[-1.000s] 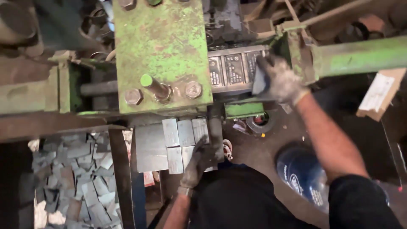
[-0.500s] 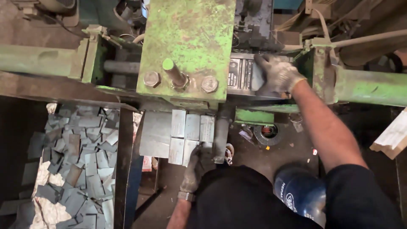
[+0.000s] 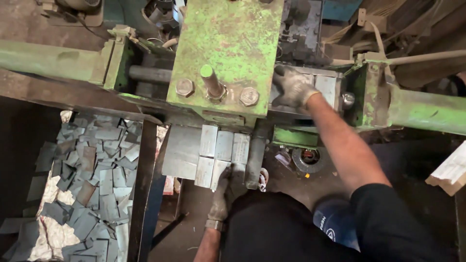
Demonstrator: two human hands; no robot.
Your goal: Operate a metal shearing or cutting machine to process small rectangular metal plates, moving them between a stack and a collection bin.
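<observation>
Metal blocks (image 3: 221,155) partly under left hand (image 3: 224,191)

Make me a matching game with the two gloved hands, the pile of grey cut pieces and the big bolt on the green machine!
Things:
1. left hand
2. right hand
3. pile of grey cut pieces
4. hex bolt

Places:
A. in the bin at lower left
B. on the green plate
C. on the grey blocks below the plate
D. up on the machine, right of the plate

Pairs: 1-C, 2-D, 3-A, 4-B
</observation>
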